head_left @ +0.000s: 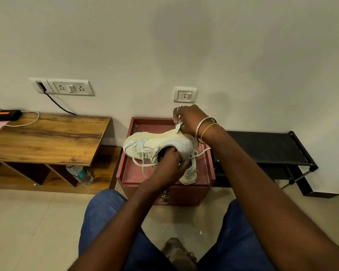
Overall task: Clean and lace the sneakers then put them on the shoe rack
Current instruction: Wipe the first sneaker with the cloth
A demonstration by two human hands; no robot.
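I hold a white sneaker (157, 142) on its side above the red-brown cabinet (165, 178), sole facing away, toe to the left. My left hand (169, 163) grips it with fingers inside the opening. My right hand (189, 120) pinches a small pale cloth or wipe (178, 127) against the heel end of the sole. Loose white laces (145, 160) dangle from the shoe. The second sneaker (190, 174) lies on the cabinet top, mostly hidden behind my left hand. The black shoe rack (270, 149) stands to the right of the cabinet.
A wooden table (47, 137) stands at left with a black device (7, 115) and white cable on it. A water bottle (80, 175) lies on its lower shelf. Wall sockets (185, 94) are behind. My knees in blue jeans fill the foreground.
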